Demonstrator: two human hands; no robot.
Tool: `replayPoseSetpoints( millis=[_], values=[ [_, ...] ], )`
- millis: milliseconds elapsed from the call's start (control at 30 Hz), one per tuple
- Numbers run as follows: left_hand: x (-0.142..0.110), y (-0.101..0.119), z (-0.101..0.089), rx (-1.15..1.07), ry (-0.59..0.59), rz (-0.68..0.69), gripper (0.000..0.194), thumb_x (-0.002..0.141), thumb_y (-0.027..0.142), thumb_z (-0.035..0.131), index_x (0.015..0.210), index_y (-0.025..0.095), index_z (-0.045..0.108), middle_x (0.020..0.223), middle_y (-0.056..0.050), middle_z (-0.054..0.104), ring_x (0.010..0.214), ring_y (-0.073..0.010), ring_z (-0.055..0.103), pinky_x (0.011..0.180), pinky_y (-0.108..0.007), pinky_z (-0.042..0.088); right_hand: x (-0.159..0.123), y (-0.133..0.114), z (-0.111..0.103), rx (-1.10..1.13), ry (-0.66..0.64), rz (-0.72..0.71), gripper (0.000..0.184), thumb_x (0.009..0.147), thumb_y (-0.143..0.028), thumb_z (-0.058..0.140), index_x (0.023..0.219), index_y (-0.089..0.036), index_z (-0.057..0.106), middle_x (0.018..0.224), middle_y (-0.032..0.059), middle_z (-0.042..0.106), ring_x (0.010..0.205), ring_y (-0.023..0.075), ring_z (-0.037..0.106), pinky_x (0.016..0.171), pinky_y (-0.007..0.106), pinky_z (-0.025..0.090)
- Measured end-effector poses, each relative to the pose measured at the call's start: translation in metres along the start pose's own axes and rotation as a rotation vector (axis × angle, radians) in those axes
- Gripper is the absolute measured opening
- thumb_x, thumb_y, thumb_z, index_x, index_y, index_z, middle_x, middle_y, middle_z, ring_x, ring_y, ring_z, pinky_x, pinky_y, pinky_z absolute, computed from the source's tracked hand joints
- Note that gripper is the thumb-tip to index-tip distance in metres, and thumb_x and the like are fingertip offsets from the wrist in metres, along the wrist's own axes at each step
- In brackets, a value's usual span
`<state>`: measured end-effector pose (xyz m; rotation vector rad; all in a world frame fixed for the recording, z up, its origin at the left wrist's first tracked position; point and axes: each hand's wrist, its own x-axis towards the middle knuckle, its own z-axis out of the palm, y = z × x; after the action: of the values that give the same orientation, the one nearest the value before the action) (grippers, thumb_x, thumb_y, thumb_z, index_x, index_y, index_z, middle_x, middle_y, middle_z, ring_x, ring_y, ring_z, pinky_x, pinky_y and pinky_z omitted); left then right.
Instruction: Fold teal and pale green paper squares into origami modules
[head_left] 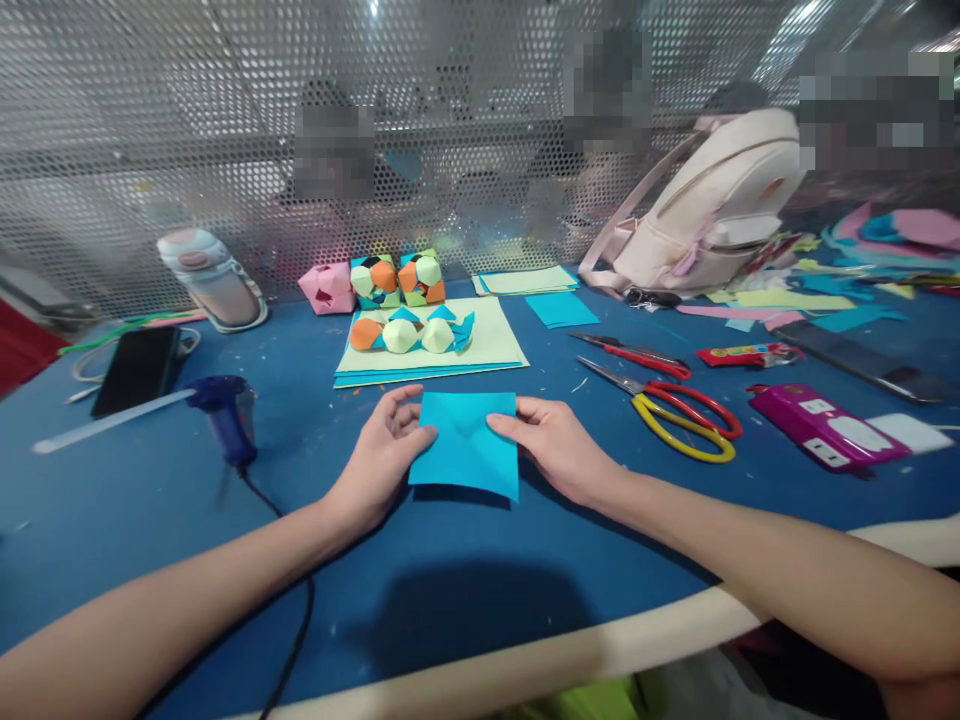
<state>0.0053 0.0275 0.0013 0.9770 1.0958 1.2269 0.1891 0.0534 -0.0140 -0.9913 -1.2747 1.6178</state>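
Note:
A square sheet of blue paper [466,455] is held just over the table, close to its front edge. My left hand [391,440] pinches its left side, thumb on top. On the opposite side my right hand [551,440] grips it the same way, fingers behind the sheet. Beyond the hands lies a stack of pale green and blue paper [487,335]. A row of folded paper pieces [403,336] in orange, cream and blue rests on that stack. Behind it sit a pink folded paper ball [328,288] and two multicoloured ones [422,278].
A glue gun [229,415] with its cord lies left, near a phone [139,370] and a bottle [212,280]. Scissors [675,415], smaller snips [637,352], a purple power strip [829,425] and paper scraps are on the right. A backpack [697,210] leans against the mesh panel [465,150].

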Motion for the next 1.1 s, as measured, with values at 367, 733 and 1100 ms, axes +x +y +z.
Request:
replayPoseSetpoints(
  millis=[367,733,1100],
  values=[
    [-0.0067,-0.008,0.0043,-0.077,-0.176,-0.195,0.044,0.065,0.013,0.072,0.108,0.015,0.061,0.097,-0.007,0.072,0.083,-0.0217,0.067,0.075,-0.033,0.052,0.001,0.0028,-0.0046,-0.116,0.02,-0.041,0.034,0.071,-0.05,0.066,0.071,-0.016,0.065,0.065,-0.001,0.06,0.063,0.0143,0.052,0.059,0.027,0.041],
    [-0.0055,-0.006,0.0049,0.027,-0.149,-0.163,0.043,0.07,0.022,0.07,0.112,0.015,0.061,0.098,-0.007,0.072,0.082,-0.0227,0.067,0.075,-0.035,0.053,-0.0002,0.0014,-0.0059,-0.116,-0.032,-0.044,0.032,0.073,-0.048,0.065,0.065,-0.018,0.057,0.065,-0.0007,0.057,0.064,0.0142,0.052,0.062,0.027,0.042],
    [-0.0089,-0.0062,0.0062,0.296,-0.148,-0.02,0.036,0.077,0.027,0.061,0.111,0.015,0.059,0.1,-0.005,0.07,0.086,-0.0215,0.064,0.081,-0.034,0.05,-0.0005,0.0031,-0.0057,-0.132,-0.031,-0.06,0.032,0.074,-0.047,0.064,0.07,-0.016,0.059,0.066,-0.0019,0.054,0.062,0.0118,0.046,0.063,0.027,0.04]
  ],
)
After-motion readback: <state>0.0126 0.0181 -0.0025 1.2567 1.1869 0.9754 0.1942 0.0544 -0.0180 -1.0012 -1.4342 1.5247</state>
